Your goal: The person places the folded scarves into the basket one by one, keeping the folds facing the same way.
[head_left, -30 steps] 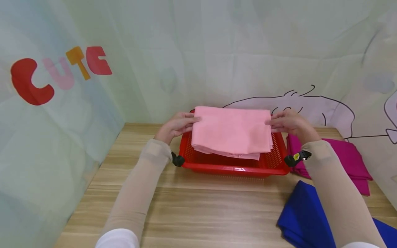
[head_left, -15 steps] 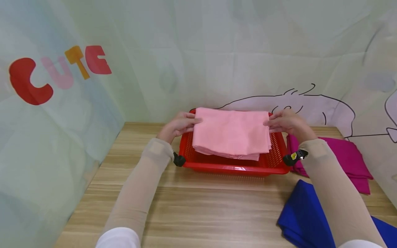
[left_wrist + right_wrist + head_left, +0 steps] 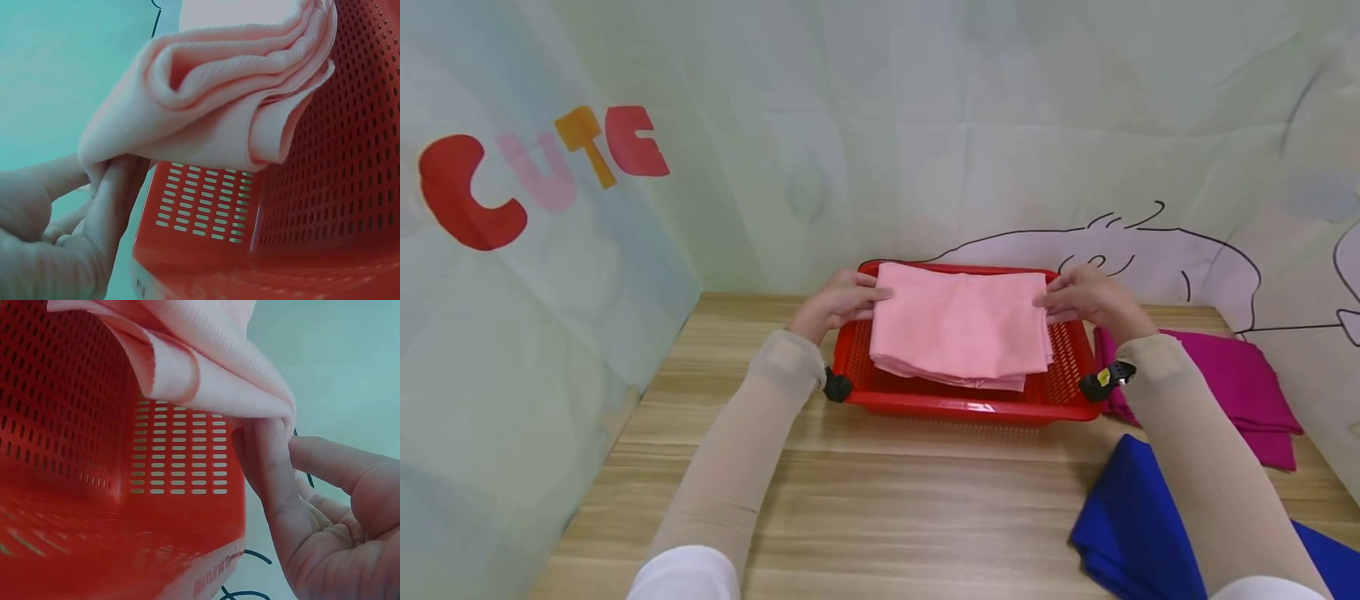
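A folded pink cloth (image 3: 958, 325) is held level between my two hands, over the red perforated basket (image 3: 970, 408). My left hand (image 3: 838, 302) pinches its left edge between thumb and fingers, while my right hand (image 3: 1090, 298) pinches the right edge. Several layers of the cloth (image 3: 206, 119) show at its near side in the left wrist view, with the basket wall (image 3: 200, 200) below. In the right wrist view the cloth (image 3: 212, 381) hangs inside the basket's rim, fingers (image 3: 272, 462) beneath it. Whether its underside touches the basket floor is hidden.
A folded magenta cloth (image 3: 1240, 392) lies right of the basket, partly behind my right arm. Nearer, a folded blue cloth (image 3: 1138, 517) lies under that forearm. The wooden table (image 3: 880, 508) meets a printed curtain (image 3: 887, 167) behind the basket.
Both hands have drawn slightly closer together and lowered the pink cloth a little into the basket, so more of the basket's back rim shows. The basket and other cloths have stayed put.
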